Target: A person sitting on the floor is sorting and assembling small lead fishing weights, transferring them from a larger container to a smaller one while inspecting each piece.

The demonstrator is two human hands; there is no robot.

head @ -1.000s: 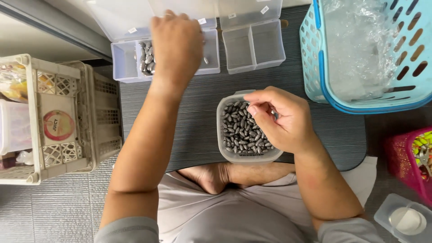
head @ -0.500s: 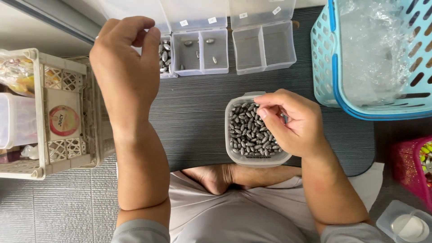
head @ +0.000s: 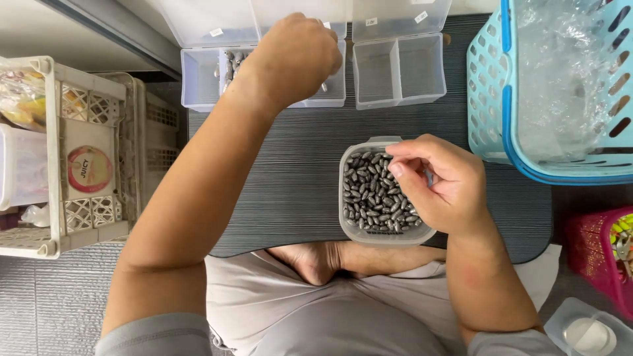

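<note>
Left hand (head: pixel 293 59) moved over divided box (head: pixel 264 79), right hand (head: pixel 438 184) over pellet tub (head: pixel 379 191)

We see a dark grey surface (head: pixel 290 178) ruled with fine horizontal stripes. On it sits a translucent grey tub (head: pixel 379 232) full of dark grey, slightly shiny pellets (head: pixel 376 194). The compartment boxes (head: pixel 395 72) are clear and colourless with small white labels. The basket (head: pixel 491 99) is pale turquoise with a stronger blue rim, lined with clear glossy plastic. The crate (head: pixel 66 151) is cream, with lattice sides and a red-and-white round label. A pink basket (head: pixel 597 254) shows at the right edge.
</note>
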